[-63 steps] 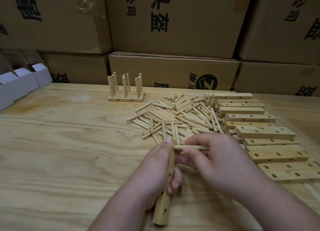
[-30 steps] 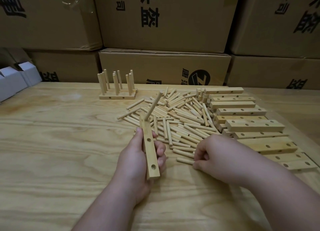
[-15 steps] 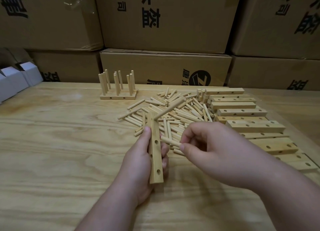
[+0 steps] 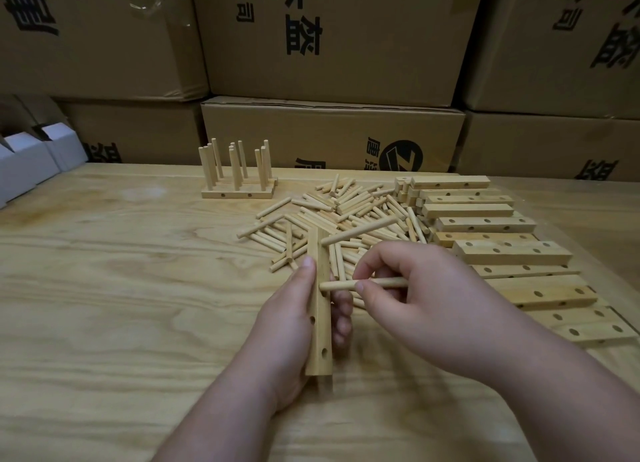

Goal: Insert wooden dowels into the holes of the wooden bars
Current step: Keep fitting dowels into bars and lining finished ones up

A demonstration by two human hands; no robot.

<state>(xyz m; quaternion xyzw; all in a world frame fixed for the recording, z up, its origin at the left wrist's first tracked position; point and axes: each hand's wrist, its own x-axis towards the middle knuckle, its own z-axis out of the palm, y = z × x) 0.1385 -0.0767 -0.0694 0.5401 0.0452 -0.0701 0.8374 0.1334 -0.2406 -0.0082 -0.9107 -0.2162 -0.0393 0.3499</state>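
Dowels (image 4: pixel 349 216), bars (image 4: pixel 485 224) pale tan – boxes (image 4: pixel 332 36) brown, black print.

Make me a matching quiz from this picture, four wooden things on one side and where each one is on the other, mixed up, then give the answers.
Things:
1. Held bar
2. Held dowel
3. Loose dowels
4. Finished bars

Places:
A. Heaped mid-table
B. Far side of the table, dowels standing upright
C. Gripped in the left hand
D. Pinched by the right hand, tip at the bar

Pairs: 1-C, 2-D, 3-A, 4-B
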